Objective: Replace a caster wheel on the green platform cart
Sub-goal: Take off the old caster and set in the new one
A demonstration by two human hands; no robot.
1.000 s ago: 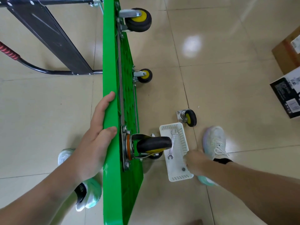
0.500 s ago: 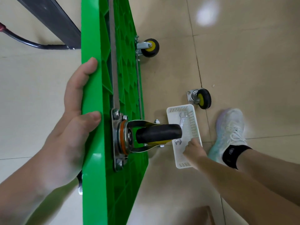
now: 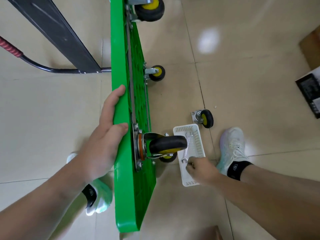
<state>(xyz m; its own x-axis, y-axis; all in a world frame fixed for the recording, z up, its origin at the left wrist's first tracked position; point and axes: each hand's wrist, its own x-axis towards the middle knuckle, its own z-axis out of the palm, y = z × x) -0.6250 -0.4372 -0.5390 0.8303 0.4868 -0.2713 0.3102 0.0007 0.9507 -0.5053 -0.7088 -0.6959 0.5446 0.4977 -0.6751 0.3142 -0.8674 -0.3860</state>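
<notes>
The green platform cart [image 3: 131, 196] stands on its long edge, underside facing right. My left hand [image 3: 103, 142] grips its upper edge beside a mounted black-and-yellow caster [image 3: 166, 142] on a bolted steel plate. A loose caster wheel [image 3: 204, 118] lies on the floor to the right. Next to it sits a white basket [image 3: 199, 135] with a double-ended wrench [image 3: 187, 144] inside. My right hand [image 3: 200, 168] reaches into the basket near the wrench's lower end, fingertips pinched on a small metal part.
Two more casters [image 3: 156, 72] [image 3: 149, 7] are mounted further along the cart. Its folded black handle [image 3: 34, 64] lies on the tiles to the left. Boxes [image 3: 310, 94] stand at the right edge. My shoes [image 3: 232, 149] [image 3: 98, 194] flank the cart.
My right hand has moved up the basket from its near end to the wrench's lower end and pinched its fingers. My left hand keeps its grip on the cart.
</notes>
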